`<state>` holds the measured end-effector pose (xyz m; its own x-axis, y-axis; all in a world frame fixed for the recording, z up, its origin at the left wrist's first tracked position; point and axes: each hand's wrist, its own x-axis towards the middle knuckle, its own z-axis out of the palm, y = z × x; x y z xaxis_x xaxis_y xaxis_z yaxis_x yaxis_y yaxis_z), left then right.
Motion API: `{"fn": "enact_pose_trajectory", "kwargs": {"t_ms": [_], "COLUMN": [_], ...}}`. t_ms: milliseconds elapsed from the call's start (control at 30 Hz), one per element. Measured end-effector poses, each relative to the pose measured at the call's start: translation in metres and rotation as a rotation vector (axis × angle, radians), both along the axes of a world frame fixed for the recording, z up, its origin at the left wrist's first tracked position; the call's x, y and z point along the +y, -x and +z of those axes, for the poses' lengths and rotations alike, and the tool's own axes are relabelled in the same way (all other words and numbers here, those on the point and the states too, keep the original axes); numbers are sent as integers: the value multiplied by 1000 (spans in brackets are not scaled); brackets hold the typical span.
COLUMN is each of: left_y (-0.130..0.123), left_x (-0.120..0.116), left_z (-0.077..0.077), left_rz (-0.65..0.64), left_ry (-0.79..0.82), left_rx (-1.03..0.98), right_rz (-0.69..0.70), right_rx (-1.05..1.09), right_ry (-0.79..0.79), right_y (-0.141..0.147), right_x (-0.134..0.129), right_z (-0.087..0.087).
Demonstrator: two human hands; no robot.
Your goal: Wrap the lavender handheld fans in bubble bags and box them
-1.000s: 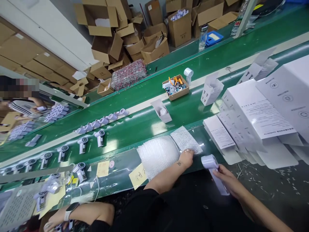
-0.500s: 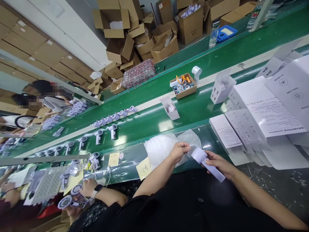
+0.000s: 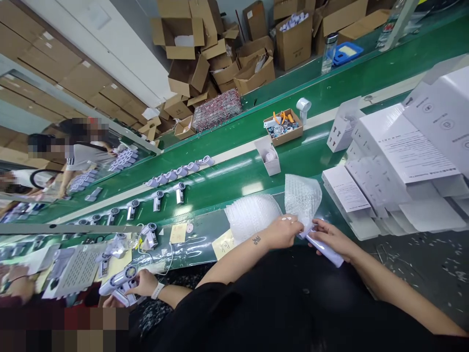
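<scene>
My right hand (image 3: 330, 239) is wrapped round the pale lavender handle of a handheld fan (image 3: 331, 254), which slants down to the right in front of me. A clear bubble-wrap bag (image 3: 304, 198) stands up over the fan's head, so the head is mostly hidden. My left hand (image 3: 287, 230) is closed on the lower edge of this bag, beside the fan's head. Just left of it, a fanned stack of bubble-wrap bags (image 3: 252, 215) lies on the bench, partly behind my left forearm.
White printed cartons (image 3: 410, 146) are stacked at the right. An open white box (image 3: 269, 156) stands on the green conveyor (image 3: 234, 181), near a cardboard tray of parts (image 3: 284, 128). Several fans (image 3: 158, 200) line the belt. At the left, a co-worker's hand (image 3: 146, 283) holds fans.
The bubble-wrap bag has come up from the bench and now covers the fan's head. My left hand has moved right and down, up against the fan.
</scene>
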<state>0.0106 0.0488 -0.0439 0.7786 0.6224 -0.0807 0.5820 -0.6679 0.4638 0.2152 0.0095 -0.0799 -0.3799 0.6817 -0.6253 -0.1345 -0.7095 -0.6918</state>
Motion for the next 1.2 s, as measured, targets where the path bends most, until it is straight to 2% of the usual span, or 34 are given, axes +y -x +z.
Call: {"fn": "enact_pose_trajectory", "kwargs": {"t_ms": [133, 233, 333, 433, 567, 667, 767, 867, 1000, 1067, 1200], "left_y": [22, 26, 23, 20, 19, 16, 13, 11, 13, 12, 9], "left_x": [-17, -20, -12, 1, 11, 11, 6, 1, 1, 4, 13], "left_z": [-5, -16, -22, -20, -17, -22, -33, -41, -40, -36, -34], "left_rz": [6, 64, 188, 243, 291, 368, 451, 551, 427, 388, 403], "left_ry": [-172, -162, -122, -43, 185, 336, 342, 142, -66, -64, 84], "left_rx": [12, -66, -149, -239, -399, -547, -660, -589, -278, -225, -300], "right_rz": [-75, -161, -210, -232, -284, -292, -302, -331, -368, -396, -421], "right_rx": [76, 112, 138, 149, 133, 161, 196, 186, 156, 158, 162], "right_ry": [-19, -36, -60, -65, -29, -4, 2, 67, 172, 172, 163], "right_y": [5, 11, 16, 20, 23, 26, 31, 37, 41, 40, 38], "right_x": [-7, -11, -12, -13, -17, -22, -24, -24, -23, -23, -23], "right_z": [-3, 1, 8, 13, 13, 13, 17, 20, 20, 20, 22]}}
